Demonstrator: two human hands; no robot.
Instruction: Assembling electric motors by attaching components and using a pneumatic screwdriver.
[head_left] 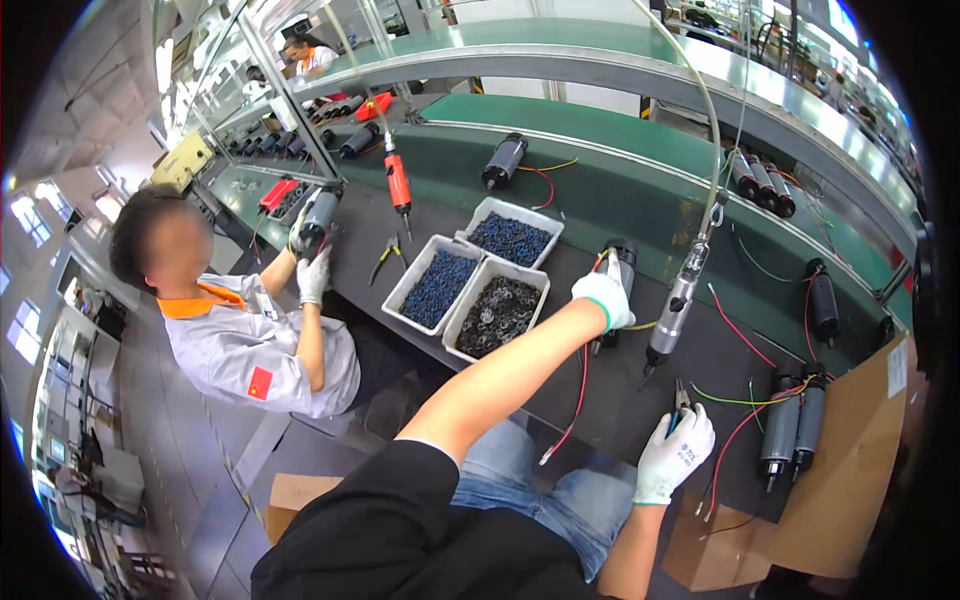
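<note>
My left hand (604, 294), in a white glove, is closed around a dark grey cylindrical motor (624, 254) standing on the black worktop. A red wire hangs from it toward the table's near edge, and a yellow-green wire shows at its right. My right hand (676, 456), gloved too, grips a pair of pliers (682, 396) with their jaws pointing away from me. Between the two hands hangs a silver power screwdriver (682, 295) on a cable, bit downward. To the right of the pliers lie two grey motors (781, 432) with red, green and yellow wires.
Three white bins hold blue-black small parts (440, 288), more such parts (510, 238) and black rings (497, 314). Cardboard (845, 450) borders the right. Another motor (505, 161) rests on the green conveyor (450, 150). At left a co-worker (255, 335) handles a motor near an orange screwdriver (398, 180).
</note>
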